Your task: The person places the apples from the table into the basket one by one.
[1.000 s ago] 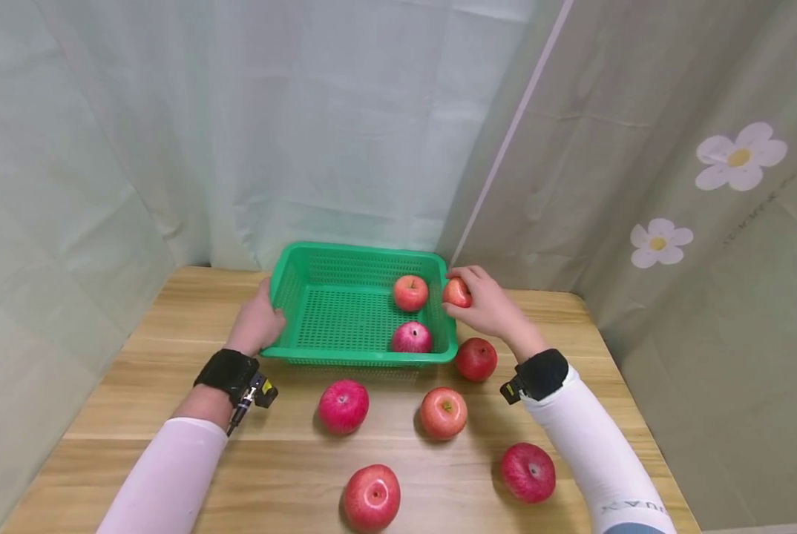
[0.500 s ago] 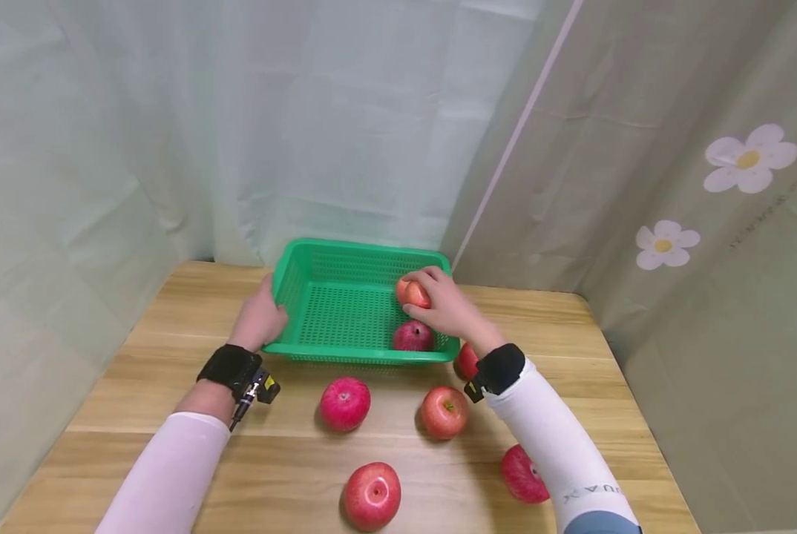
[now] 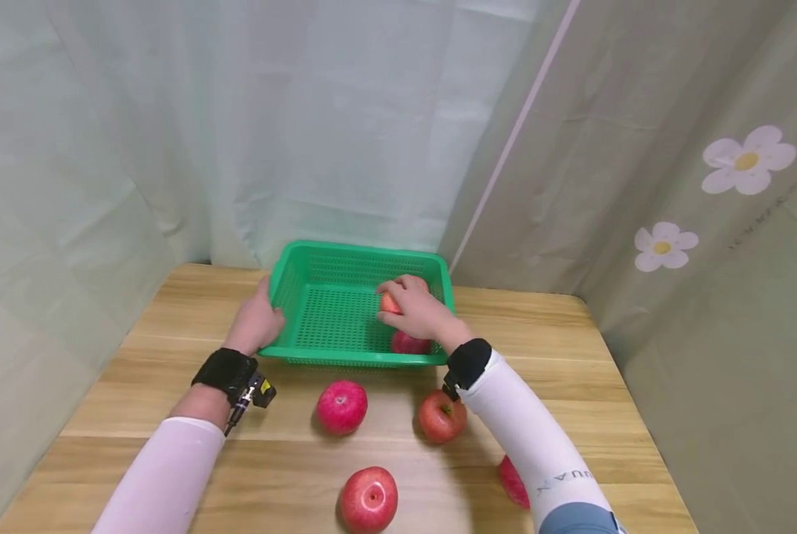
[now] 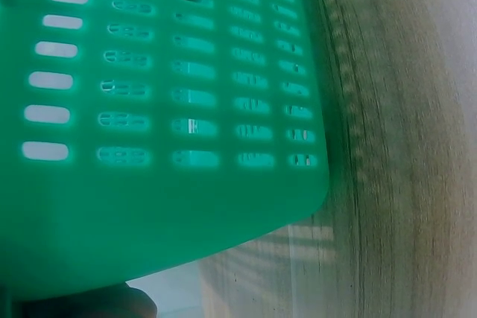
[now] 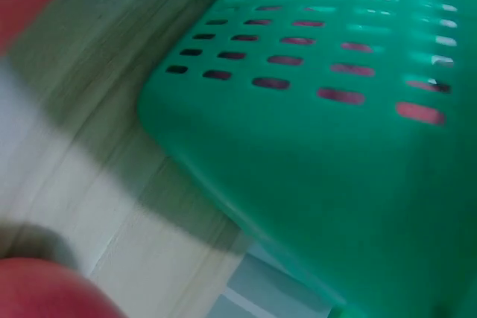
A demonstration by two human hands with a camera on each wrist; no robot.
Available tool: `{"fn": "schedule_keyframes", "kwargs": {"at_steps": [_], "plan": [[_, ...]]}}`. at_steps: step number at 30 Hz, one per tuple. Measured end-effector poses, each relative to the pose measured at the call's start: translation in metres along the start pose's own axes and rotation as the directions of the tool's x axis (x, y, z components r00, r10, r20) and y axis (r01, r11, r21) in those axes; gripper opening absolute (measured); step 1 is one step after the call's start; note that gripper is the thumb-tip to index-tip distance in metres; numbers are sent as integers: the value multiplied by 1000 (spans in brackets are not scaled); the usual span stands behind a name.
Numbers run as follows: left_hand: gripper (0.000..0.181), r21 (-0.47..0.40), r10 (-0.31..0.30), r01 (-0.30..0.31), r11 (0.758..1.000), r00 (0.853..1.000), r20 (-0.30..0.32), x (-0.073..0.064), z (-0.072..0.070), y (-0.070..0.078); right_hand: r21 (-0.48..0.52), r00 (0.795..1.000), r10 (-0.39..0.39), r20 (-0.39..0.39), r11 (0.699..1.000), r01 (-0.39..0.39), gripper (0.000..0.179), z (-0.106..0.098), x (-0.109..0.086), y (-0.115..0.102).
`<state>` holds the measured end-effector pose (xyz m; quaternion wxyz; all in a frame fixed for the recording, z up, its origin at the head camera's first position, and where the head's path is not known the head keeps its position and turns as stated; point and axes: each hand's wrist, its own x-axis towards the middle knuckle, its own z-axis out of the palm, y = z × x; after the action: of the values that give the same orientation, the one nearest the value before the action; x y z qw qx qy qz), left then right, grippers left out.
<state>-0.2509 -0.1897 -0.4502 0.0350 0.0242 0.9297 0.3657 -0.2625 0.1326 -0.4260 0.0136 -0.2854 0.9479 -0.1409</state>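
Observation:
A green plastic basket (image 3: 345,357) sits at the back of the table, its slotted outer wall filling much of both wrist views. My left hand (image 3: 254,320) grips its left rim. Over the basket's right half, my right hand (image 3: 415,310) holds a red apple (image 3: 389,302) between thumb and fingers. Behind that hand shows the top of a second apple (image 3: 418,282). A darker apple (image 3: 408,343) lies in the front right of the basket, partly covered by the hand.
In front of the basket on the wooden table (image 3: 278,475) lie a pink-red apple (image 3: 341,407), an orange-red apple (image 3: 442,417) and a glossy apple (image 3: 369,499). The right sleeve (image 3: 525,430) partly covers another apple (image 3: 513,482). Curtains (image 3: 345,133) hang behind.
My right hand has carried its apple leftward from beside the basket's right rim to over its inside. The left hand keeps its grip. The apple beside the basket is now hidden behind the right wrist.

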Motion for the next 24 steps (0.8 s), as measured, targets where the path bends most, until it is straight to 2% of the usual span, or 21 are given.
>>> {"fn": "schedule_keyframes", "kwargs": {"at_steps": [6, 10, 17, 24], "plan": [[73, -7, -5, 5, 1000, 1000, 6, -2, 0, 1, -58, 1000, 7, -2, 998, -7, 48, 9, 7, -1], [73, -8, -15, 15, 1000, 1000, 13, -3, 1, 1, -75, 1000, 2, 27, 997, 0, 51, 12, 9, 0], [72, -7, 1, -1, 1000, 1000, 3, -1, 1, 4, -99, 996, -59, 68, 993, 66, 53, 15, 13, -1], [73, 8, 3, -3, 1000, 1000, 6, -1, 2, 3, -143, 990, -56, 127, 987, 74, 53, 18, 13, -4]]}}
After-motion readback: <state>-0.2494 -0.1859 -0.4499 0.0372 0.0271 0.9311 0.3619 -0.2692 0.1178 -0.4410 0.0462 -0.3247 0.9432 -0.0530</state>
